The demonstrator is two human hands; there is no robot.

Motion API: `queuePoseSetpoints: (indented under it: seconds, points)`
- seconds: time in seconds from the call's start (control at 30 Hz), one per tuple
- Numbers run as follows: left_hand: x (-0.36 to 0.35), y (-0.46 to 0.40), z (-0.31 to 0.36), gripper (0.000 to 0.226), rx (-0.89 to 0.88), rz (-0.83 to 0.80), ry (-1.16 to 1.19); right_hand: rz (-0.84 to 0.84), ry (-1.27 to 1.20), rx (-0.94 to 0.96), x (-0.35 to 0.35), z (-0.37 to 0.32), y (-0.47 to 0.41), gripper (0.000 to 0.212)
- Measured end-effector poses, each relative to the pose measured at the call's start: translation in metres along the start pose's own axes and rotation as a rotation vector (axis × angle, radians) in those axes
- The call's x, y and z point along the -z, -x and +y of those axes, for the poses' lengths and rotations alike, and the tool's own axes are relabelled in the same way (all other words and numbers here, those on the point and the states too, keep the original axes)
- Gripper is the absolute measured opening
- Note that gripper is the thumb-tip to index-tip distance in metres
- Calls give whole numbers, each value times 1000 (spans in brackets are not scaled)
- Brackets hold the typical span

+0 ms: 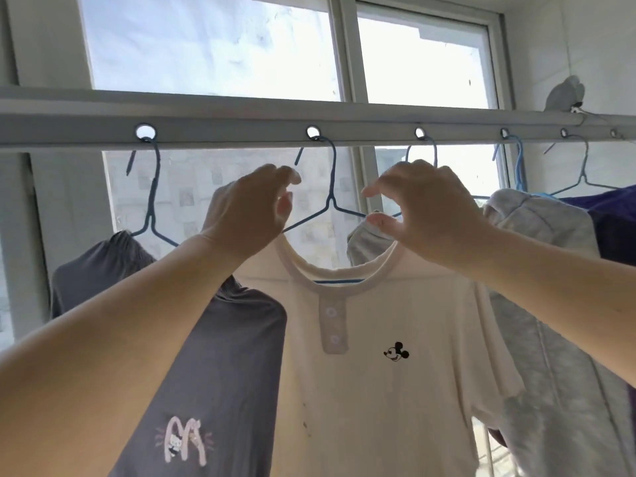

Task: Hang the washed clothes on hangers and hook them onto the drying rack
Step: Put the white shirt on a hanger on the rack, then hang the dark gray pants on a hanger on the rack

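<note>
Two hands flank a blue wire hanger (331, 201) hooked in the drying rack (241, 127): left hand (246, 215) and right hand (426, 215), fingers loosely curled, holding nothing. Its cream shirt (371, 356) looks light, limp; best adjusted at the collar or shoulders

Large window (213, 46) is filling most of the background, daylight coming through it bright and washing out the view outside. White mullion (347, 46) is running vertically right of centre, splitting the glazing into a wide left pane and a narrower right pane (423, 63). Lower glass (192, 197) is showing a faint blocky pattern, too blurred to identify. White frame post (44, 43) is standing at the left edge. White wall (585, 39) is closing the right side, meeting the window frame at the top right corner. Floor is not showing.
</note>
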State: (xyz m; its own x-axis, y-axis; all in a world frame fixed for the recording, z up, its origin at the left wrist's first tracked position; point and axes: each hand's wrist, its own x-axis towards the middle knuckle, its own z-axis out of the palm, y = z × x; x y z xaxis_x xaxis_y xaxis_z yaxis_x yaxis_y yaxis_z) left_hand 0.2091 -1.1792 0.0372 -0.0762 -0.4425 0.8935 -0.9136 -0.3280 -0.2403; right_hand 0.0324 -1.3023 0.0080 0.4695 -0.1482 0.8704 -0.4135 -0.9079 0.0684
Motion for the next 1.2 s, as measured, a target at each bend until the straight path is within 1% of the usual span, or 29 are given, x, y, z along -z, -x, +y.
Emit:
queuePoseSetpoints:
  seconds: [0.07, 0.13, 0.17, 0.23, 0.3, 0.37, 0.4, 0.5, 0.57, 0.63, 0.7, 0.73, 0.8, 0.87, 0.93, 1.0, 1.1, 1.13, 1.2]
  points:
    - [9, -1, 4, 24, 20, 151, 11, 27, 23, 105, 5, -19, 0, 29]
    - [19, -2, 6, 22, 34, 282, 26, -4, -63, 151, 8, -40, 1, 28]
    - [24, -2, 5, 21, 35, 323, 18, -30, -145, 157, 8, -51, 0, 29]
    - [30, -1, 1, 21, 44, 381, 17, -103, -311, 152, 8, -70, -4, 34]
    - [36, 4, -8, 22, 93, 413, 23, -211, -411, 123, 5, -87, -10, 41]
    - [40, 12, -20, 24, 150, 429, 37, -287, -417, 124, 1, -100, -16, 42]
    - [43, 17, -27, 24, 183, 429, 42, -312, -385, 145, -2, -105, -19, 39]
    - [48, 33, -49, 24, 349, 392, 68, -356, -319, 165, -10, -109, -25, 27]
    - [50, 43, -59, 24, 441, 295, 118, -373, -326, 148, -13, -105, -27, 23]
    - [50, 52, -63, 28, 423, 197, 164, -384, -342, 141, -17, -101, -29, 17]
    - [49, 57, -65, 32, 442, 155, 292, -393, -379, 116, -21, -97, -33, 4]
    - [49, 59, -67, 30, 481, 122, 353, -405, -391, 104, -22, -96, -35, 3]
    - [46, 65, -77, 20, 547, -18, 386, -441, -398, 87, -24, -95, -39, 3]
    - [42, 72, -86, 17, 536, -148, 369, -473, -369, 75, -25, -96, -41, 2]
    - [42, 75, -89, 18, 514, -142, 366, -480, -305, 86, -28, -100, -43, 9]
    - [42, 73, -88, 17, 501, -102, 358, -422, -263, 118, -32, -111, -47, 19]
    - [44, 69, -85, 17, 477, -85, 379, -321, -339, 148, -36, -135, -56, 36]
    - [46, 69, -85, 17, 475, -84, 401, -299, -375, 149, -37, -143, -60, 36]
    - [50, 68, -86, 16, 487, -116, 459, -248, -424, 139, -41, -151, -67, 27]
